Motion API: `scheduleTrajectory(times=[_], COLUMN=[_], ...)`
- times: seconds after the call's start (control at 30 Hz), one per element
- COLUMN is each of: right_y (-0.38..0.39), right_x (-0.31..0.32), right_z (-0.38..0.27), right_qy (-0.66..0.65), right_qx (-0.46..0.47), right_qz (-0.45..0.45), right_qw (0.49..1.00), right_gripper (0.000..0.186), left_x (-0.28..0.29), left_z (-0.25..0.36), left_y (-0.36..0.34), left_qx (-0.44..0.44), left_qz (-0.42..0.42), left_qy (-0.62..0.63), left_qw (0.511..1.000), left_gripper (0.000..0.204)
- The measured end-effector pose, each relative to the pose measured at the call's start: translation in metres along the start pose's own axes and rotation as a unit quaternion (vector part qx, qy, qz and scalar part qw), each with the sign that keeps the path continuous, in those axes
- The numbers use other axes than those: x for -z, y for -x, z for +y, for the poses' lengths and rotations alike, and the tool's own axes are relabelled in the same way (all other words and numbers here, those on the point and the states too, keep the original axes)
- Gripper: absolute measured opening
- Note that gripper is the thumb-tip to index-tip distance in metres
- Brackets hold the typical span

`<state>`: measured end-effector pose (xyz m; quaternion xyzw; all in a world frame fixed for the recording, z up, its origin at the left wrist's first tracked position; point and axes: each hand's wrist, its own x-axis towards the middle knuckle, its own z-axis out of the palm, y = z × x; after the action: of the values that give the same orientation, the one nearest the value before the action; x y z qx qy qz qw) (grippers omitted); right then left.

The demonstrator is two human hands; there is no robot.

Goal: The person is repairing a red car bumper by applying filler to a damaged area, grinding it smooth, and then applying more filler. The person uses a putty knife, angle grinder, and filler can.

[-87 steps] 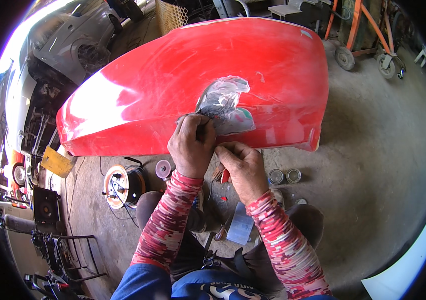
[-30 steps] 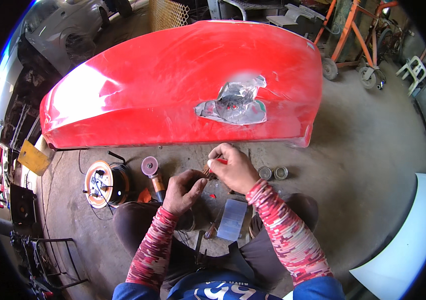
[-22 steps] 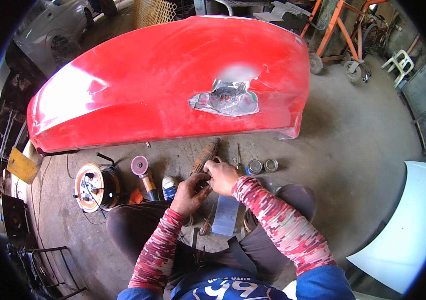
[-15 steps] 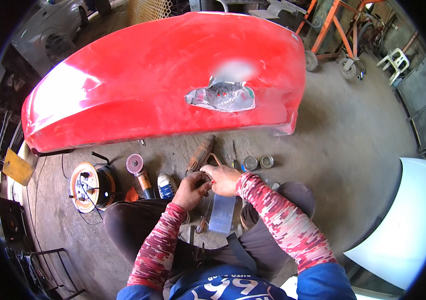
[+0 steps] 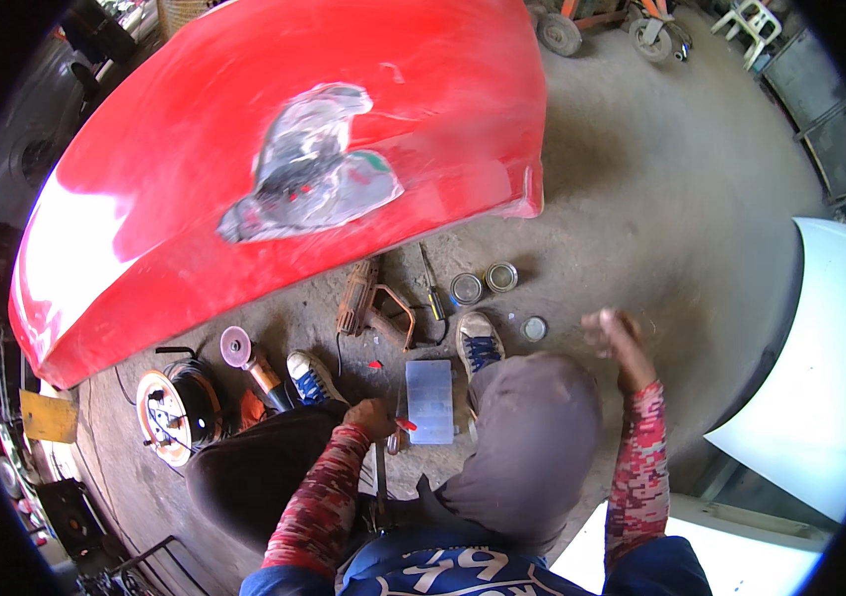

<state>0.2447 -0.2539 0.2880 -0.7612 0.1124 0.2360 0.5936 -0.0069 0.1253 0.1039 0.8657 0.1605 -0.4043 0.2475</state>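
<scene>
My left hand is low over my lap, its fingers closed on a small red piece that sticks out beside a translucent plastic sheet. Out to the right, past my knee, my right hand is raised and smeared by motion, so its fingers do not show clearly. A large red car bumper lies across the far side, with a crumpled silvery patch on it. Another small red scrap rests on the floor between my shoes.
Before me lie a heat gun, a screwdriver, two open cans and a round lid. Leftward are an angle grinder and a cable reel. A white panel stands at right.
My hands, together before, are now apart: the right has swung out rightward, and the left has come lower with the red piece. The view has shifted, showing the bumper tilted and farther left.
</scene>
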Motion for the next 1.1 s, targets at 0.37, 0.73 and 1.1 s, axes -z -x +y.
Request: scheduleTrajectory(times=[0.37, 0.73, 1.1], right_y=[-0.153, -0.23, -0.242], right_x=[-0.061, -0.118, -0.127], right_z=[0.194, 0.192, 0.206], right_qy=[0.211, 0.408, 0.32], right_qx=[-0.013, 0.1, 0.176], right_qz=[-0.03, -0.056, -0.023], right_qw=[0.977, 0.906, 0.931], right_gripper=[0.071, 0.112, 0.096], left_x=[0.01, 0.039, 0.02], left_z=[0.043, 0.044, -0.011], left_y=[-0.115, -0.304, -0.37], left_qx=[-0.017, -0.061, -0.058], left_qz=[0.24, 0.342, 0.179], left_qy=[0.2, 0.078, -0.233], left_qw=[0.95, 0.935, 0.954], left_gripper=[0.024, 0.045, 0.044])
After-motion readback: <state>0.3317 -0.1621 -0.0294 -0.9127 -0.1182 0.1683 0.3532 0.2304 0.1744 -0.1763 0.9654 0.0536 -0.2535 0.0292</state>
